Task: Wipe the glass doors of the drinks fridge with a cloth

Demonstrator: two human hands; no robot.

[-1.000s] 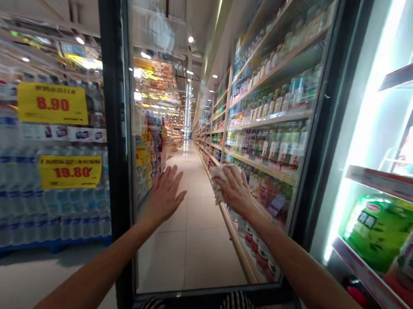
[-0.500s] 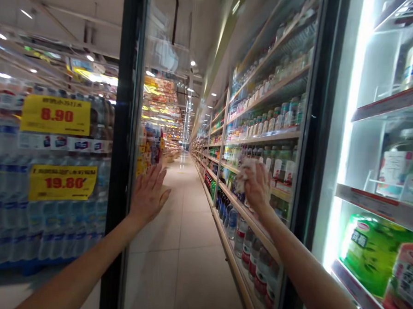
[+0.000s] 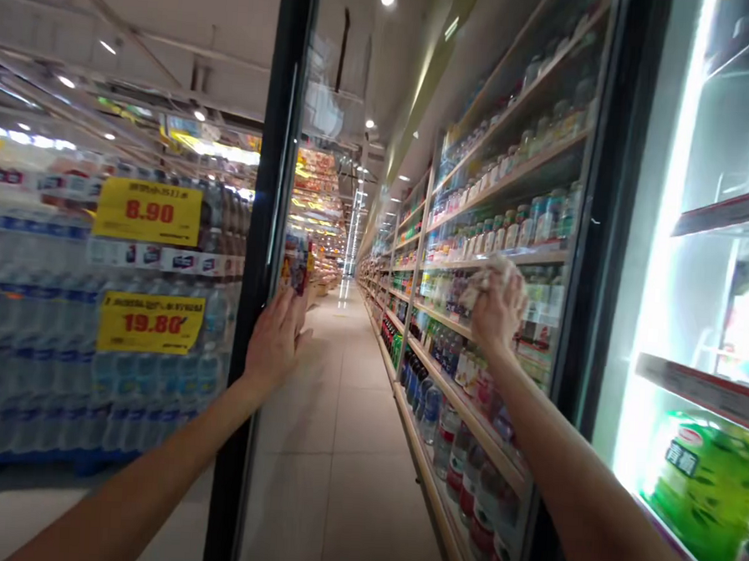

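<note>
In front of me stands an open glass cooler door with a black frame. My left hand lies flat with stretched fingers at the door's left edge, over the frame and the glass beside it. My right hand presses a crumpled whitish cloth against the right part of the glass. Its fingers lie over the cloth, which sticks out beyond them on the left and top. Shelves of bottles show in the glass behind the right hand.
The lit cooler interior at right has shelves and a green package. Packs of bottled water are stacked at left, under yellow price signs. A tiled aisle floor appears through the glass.
My right hand has moved up and right with the cloth across the glass. My left hand now overlaps the door's left frame. The view has shifted left.
</note>
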